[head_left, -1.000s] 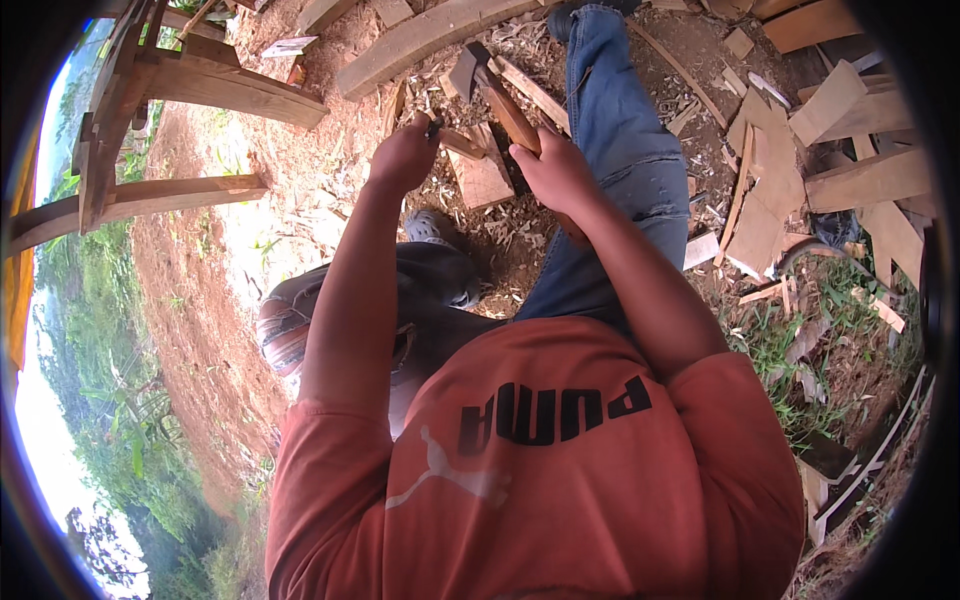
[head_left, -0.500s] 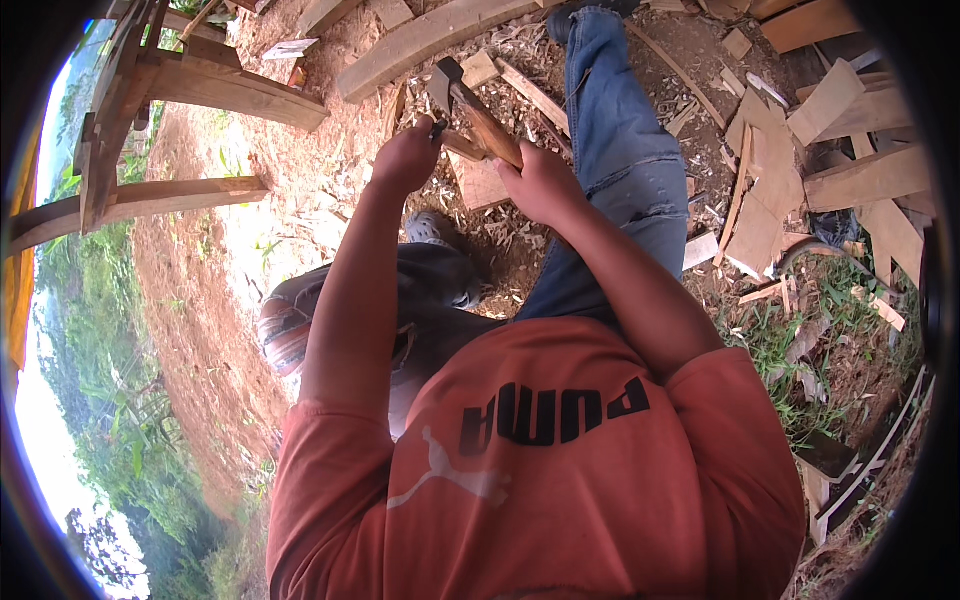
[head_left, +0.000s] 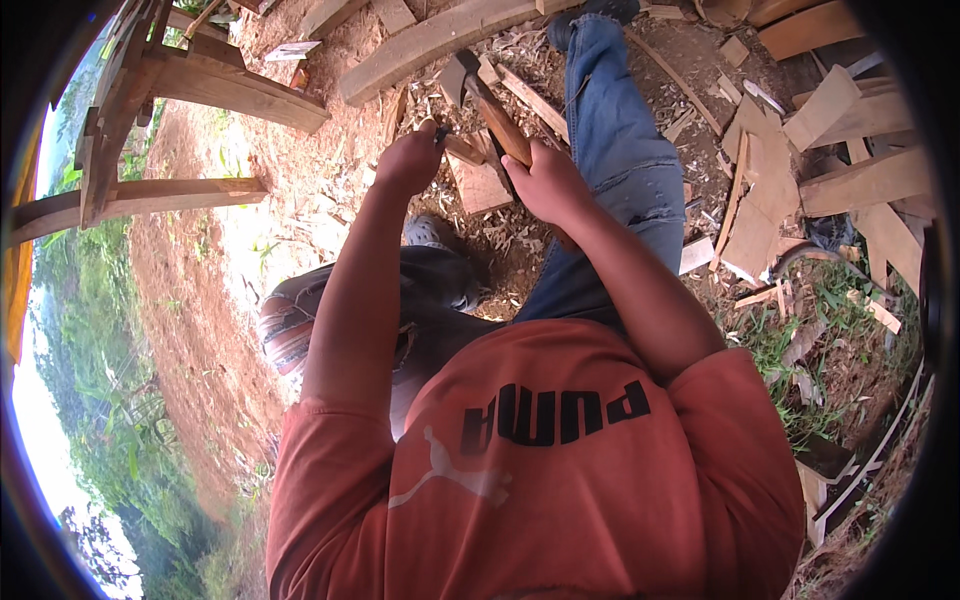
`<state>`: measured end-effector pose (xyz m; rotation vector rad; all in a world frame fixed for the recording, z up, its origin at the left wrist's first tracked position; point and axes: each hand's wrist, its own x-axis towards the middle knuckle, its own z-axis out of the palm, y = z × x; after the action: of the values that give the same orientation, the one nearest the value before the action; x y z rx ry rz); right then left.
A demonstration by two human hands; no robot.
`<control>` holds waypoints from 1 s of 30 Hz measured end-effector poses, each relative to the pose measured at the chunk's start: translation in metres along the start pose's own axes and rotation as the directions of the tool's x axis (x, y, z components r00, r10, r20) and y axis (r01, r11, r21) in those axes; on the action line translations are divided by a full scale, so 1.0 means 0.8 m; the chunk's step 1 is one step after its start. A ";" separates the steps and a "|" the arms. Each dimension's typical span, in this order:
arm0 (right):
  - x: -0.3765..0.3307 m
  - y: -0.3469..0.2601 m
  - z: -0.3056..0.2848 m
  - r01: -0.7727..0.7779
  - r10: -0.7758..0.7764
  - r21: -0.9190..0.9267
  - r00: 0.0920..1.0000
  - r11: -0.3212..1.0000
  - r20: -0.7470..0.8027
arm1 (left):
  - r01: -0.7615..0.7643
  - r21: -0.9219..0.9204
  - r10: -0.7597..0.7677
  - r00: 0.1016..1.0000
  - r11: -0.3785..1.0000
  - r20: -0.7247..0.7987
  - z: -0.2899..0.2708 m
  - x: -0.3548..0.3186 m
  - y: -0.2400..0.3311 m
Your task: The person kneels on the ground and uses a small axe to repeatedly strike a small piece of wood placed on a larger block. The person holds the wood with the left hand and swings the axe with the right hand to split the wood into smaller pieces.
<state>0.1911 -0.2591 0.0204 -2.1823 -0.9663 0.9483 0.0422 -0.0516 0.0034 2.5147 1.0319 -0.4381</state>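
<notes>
My right hand (head_left: 548, 184) is closed round the wooden handle of a hatchet (head_left: 496, 118). Its dark grey metal head points away from me, up and to the left. My left hand (head_left: 408, 162) is closed on a short piece of wood (head_left: 462, 150), whose far end sticks out to the right of the fingers. Something small and dark shows by the left thumb; I cannot make out what it is. Just below the hatchet, between my legs, a pale wooden block (head_left: 482, 185) sits on the ground. The hatchet head is apart from the held piece.
Wood chips cover the dirt around my feet. A long beam (head_left: 430, 48) lies beyond my hands. Boards and offcuts (head_left: 760, 190) are heaped at the right. A wooden frame (head_left: 220, 90) stands at the left. My jeans-clad leg (head_left: 625, 150) stretches out on the right.
The hatchet head has shifted slightly to the right, with its face turned a little. My left hand has stayed nearly in place, still holding the wood.
</notes>
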 end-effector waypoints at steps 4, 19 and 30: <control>0.013 0.055 0.038 -0.084 0.103 -0.173 0.989 0.981 0.102 | -0.016 0.012 0.016 1.000 1.000 -0.018 -0.004 -0.001 -0.002; 0.004 0.022 0.046 0.006 -0.006 -0.062 1.000 0.998 -0.002 | 0.016 0.006 -0.016 1.000 1.000 -0.010 -0.006 0.003 0.001; 0.000 -0.002 0.018 0.010 0.000 -0.163 0.998 0.987 0.064 | 0.029 -0.009 -0.029 0.999 1.000 -0.027 0.001 -0.002 -0.005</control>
<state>0.1788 -0.2553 0.0133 -2.2943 -1.1144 0.9724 0.0381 -0.0500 0.0025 2.5074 1.0797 -0.4083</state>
